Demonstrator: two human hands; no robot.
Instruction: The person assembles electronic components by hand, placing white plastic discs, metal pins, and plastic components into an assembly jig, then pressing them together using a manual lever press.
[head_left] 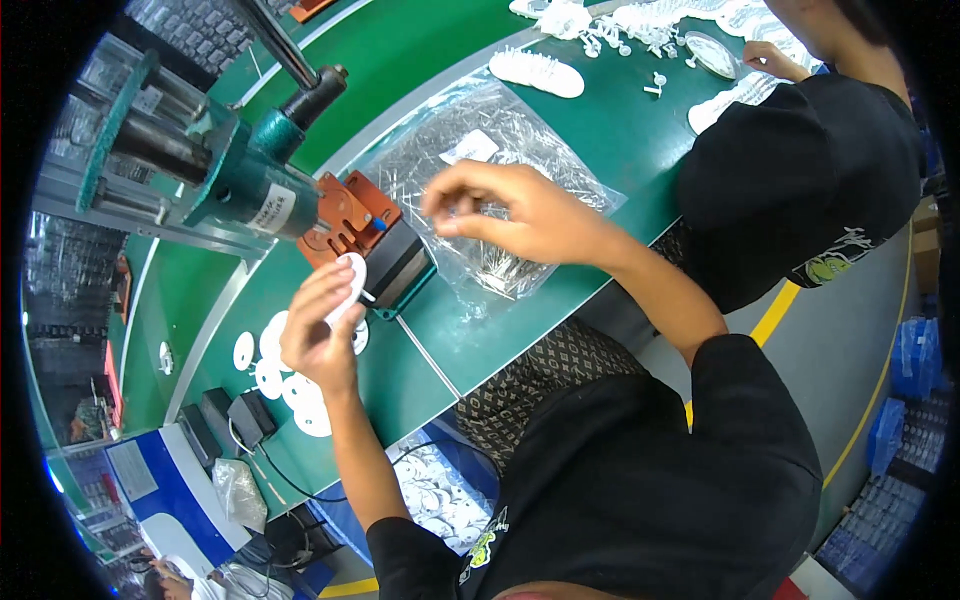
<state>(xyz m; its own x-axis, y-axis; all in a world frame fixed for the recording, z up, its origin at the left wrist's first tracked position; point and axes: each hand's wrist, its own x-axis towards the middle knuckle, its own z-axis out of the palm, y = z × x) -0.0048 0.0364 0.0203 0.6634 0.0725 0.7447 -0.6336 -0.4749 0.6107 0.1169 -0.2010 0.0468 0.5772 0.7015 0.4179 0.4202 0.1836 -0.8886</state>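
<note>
My left hand (322, 335) pinches a thin white plastic disc (353, 284) by its edge. A short stem juts from the disc's side toward the press base. My right hand (500, 210) hovers over a clear plastic bag (425, 150) that holds many thin metal pins (505, 272). Its fingers curl toward the thumb; blur hides whether something small is between them. Between the hands stands a green bench press (245, 190) with an orange slotted plate (345, 215) on a dark block (402, 268).
Several white discs (300, 390) lie left of my left hand. White parts (537, 73) are spread farther back, where a co-worker in black (790, 190) sits at right. Black power adapters (250, 418) rest at the bench's left end. Below the edge is a blue-lined bin of white parts (430, 490).
</note>
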